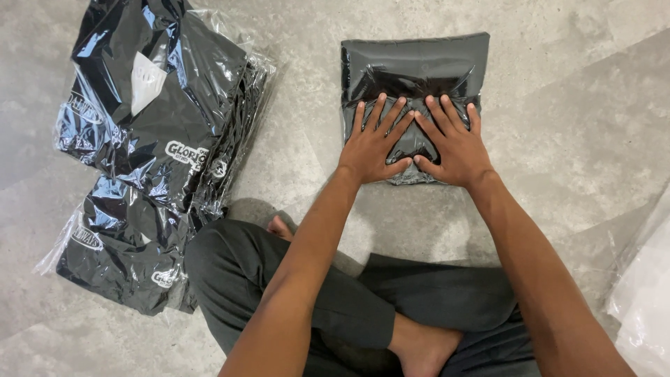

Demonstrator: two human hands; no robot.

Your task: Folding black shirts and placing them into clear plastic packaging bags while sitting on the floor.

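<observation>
A folded dark garment in a shiny dark plastic bag (412, 66) lies on the grey floor in front of me. My left hand (375, 141) and my right hand (452, 143) lie flat side by side on its near half, fingers spread, pressing down on the plastic. Neither hand grips anything. The far half of the bag is puffed and uncovered.
Two stacks of dark garments in clear plastic bags sit at the left, one at the upper left (160, 98) and one lower (118, 244). My crossed legs in dark trousers (349, 300) are below. Loose clear plastic (645, 293) lies at the right edge.
</observation>
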